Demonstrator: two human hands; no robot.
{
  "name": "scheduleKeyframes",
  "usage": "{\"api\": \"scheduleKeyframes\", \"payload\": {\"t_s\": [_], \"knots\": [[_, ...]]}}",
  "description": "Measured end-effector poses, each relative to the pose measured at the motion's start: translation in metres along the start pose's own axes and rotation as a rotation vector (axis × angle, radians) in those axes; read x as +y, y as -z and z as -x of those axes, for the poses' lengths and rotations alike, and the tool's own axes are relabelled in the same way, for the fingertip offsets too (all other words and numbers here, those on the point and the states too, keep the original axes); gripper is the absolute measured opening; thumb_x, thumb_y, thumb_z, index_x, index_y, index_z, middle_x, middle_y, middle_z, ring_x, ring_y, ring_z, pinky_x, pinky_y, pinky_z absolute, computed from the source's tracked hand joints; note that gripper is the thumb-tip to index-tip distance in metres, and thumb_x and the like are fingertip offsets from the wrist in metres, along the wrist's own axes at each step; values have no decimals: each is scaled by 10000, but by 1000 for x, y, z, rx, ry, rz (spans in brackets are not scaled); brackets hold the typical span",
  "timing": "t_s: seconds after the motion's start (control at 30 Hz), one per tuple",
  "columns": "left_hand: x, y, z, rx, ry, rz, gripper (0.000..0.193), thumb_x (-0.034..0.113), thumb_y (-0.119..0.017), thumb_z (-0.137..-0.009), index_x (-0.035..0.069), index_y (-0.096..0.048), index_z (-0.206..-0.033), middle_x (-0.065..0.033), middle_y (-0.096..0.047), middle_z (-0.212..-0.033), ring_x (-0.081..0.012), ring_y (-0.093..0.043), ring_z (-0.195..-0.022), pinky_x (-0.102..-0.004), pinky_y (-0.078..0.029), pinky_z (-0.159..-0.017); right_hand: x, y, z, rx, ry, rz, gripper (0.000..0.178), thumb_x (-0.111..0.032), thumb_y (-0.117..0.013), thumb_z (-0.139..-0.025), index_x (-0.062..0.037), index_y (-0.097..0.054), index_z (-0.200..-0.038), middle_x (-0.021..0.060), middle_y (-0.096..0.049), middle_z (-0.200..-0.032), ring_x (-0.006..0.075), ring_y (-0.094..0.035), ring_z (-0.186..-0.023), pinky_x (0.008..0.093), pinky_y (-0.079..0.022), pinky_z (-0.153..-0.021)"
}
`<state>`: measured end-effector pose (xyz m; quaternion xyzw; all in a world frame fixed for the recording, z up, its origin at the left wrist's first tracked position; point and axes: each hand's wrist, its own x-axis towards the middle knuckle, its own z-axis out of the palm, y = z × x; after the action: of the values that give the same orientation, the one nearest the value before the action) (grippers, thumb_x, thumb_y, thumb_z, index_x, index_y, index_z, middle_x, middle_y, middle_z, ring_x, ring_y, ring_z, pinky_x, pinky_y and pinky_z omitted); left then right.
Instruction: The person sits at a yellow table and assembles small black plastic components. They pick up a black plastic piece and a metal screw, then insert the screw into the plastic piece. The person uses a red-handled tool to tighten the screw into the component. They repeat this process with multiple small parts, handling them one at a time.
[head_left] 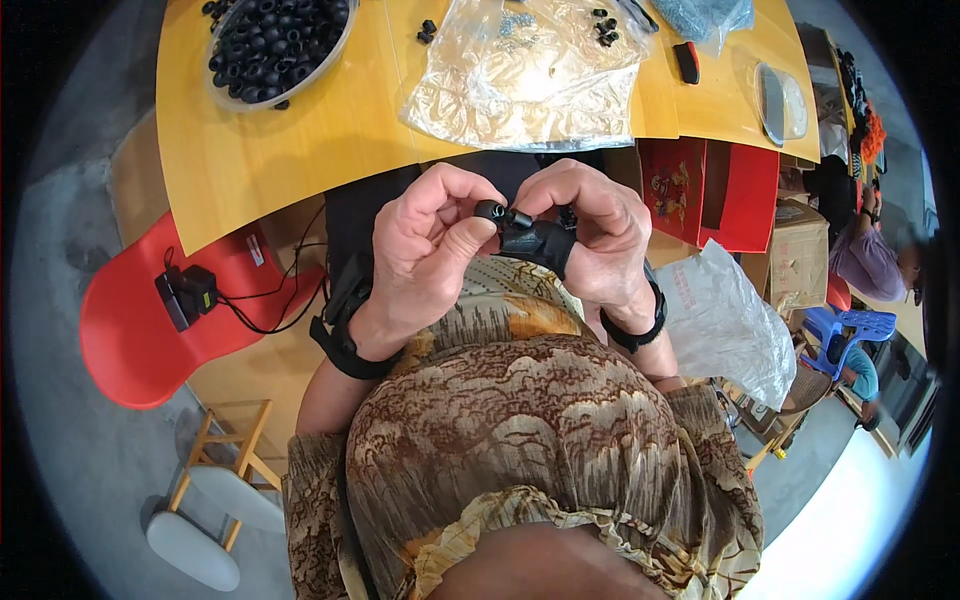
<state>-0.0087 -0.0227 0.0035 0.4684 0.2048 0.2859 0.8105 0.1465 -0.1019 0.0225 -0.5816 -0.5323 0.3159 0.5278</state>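
Both hands meet just in front of the table edge, above my lap. My left hand (425, 245) pinches a small black rounded cap (489, 210) between thumb and forefinger, and a hole shows in its end. Almost touching it is a short black cylinder (520, 219), held by the closed fingers of my right hand (600, 225). Beneath that cylinder, against the right palm, lies a larger black piece (538, 243); what it is I cannot make out. Black bands circle both wrists.
A clear tub (345, 48) heaped with black caps stands at the table's left. A clear plastic sheet (520, 85) bears small metal and black parts. Farther right lie a red-and-black object (687, 62) and a clear tray (783, 103). A red box (750, 195) stands below.
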Motion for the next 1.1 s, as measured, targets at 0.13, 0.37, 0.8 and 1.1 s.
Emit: {"api": "scheduleKeyframes", "payload": {"t_s": [0.13,0.37,0.8,1.1], "knots": [[4,-3,0,6,-20,-122,66,-26,-537,-873,-11,-519,-935,-2,-567,-776,-27,-520,-673,-164,-432,-610,-5,3,0,-8,12,83,208,95,-586,-631,-37,-588,-792,20,-570,-710,113,-506,-584,232,-403,-512],[3,-3,-2,11,-99,-362,65,-47,-570,-828,-2,-538,-861,-7,-572,-726,-37,-519,-638,-180,-428,-573,-8,8,2,-38,-1,173,238,102,-559,-587,-30,-580,-784,36,-570,-709,149,-533,-597,252,-423,-521],[13,3,-2,-97,-268,-926,193,-72,-611,-706,16,-551,-868,-105,-527,-711,-237,-564,-609,-290,-443,-548,-10,4,3,-179,-41,282,317,112,-484,-518,8,-566,-805,119,-560,-725,287,-586,-676,341,-481,-586],[4,2,1,-53,-280,-924,286,-89,-649,-635,23,-508,-856,-113,-551,-759,-305,-579,-674,-335,-471,-551,-14,5,-1,-224,45,436,282,90,-509,-506,-15,-541,-766,112,-535,-711,322,-557,-688,386,-448,-563]]}}
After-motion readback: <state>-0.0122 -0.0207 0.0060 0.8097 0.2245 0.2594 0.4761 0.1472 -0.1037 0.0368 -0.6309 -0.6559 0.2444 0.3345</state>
